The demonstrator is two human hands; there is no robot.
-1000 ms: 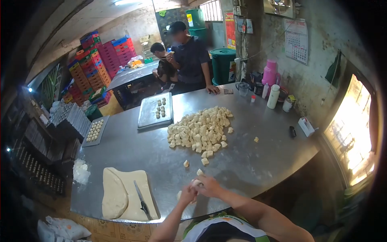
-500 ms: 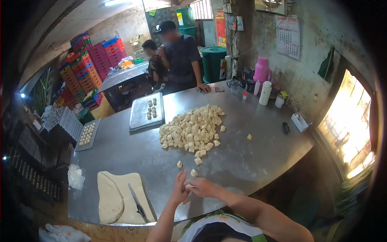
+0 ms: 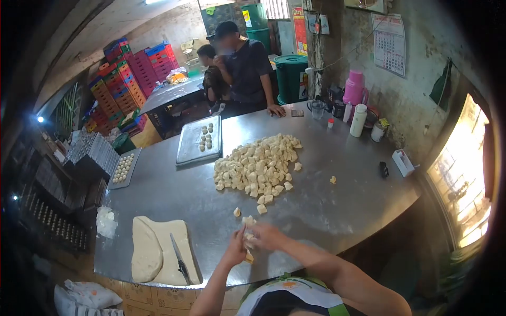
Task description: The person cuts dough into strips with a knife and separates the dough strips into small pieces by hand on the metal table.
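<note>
Left hand: being held beside a dough piece; whether it is being gripped cannot be told.
Right hand: being blurred, so its grip cannot be told either.
Dough piece: being flanked by both hands, near the table's close edge.
Dough risk: a fumble is being risked by loose bits crowding the fingers.
Knife risk: a knock is being invited, should the left forearm swing toward the knife on the dough slab.
Metal table: being covered mid-surface by a dough pile.
Room: being lit through a window; stacked crates are being ranged behind.
</note>
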